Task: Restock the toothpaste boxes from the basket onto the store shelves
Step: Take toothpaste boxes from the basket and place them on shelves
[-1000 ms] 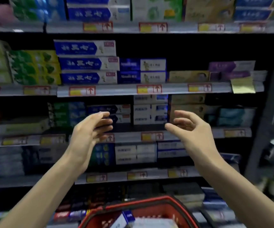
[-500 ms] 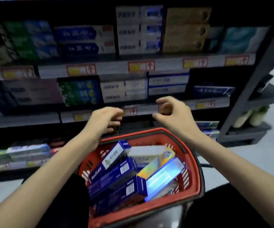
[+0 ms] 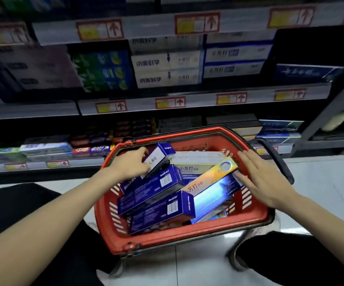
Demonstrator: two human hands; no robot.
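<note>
A red basket stands on the floor between my knees, filled with several toothpaste boxes. My left hand reaches into its far left corner and grips the blue-and-white box that leans there. My right hand hovers over the basket's right side with fingers spread, its fingertips beside the end of a gold and blue holographic box. Dark blue boxes lie stacked in the near left of the basket. The shelves behind hold rows of toothpaste.
White boxes and green boxes fill the middle shelf. The basket's black handle hangs folded down to the right. A dark shelf upright stands at the right. My dark-trousered knees flank the basket on the pale floor.
My view dropped from the upper shelves to the basket. Both hands came down from shelf height into the basket, and my left hand took hold of the blue-and-white box.
</note>
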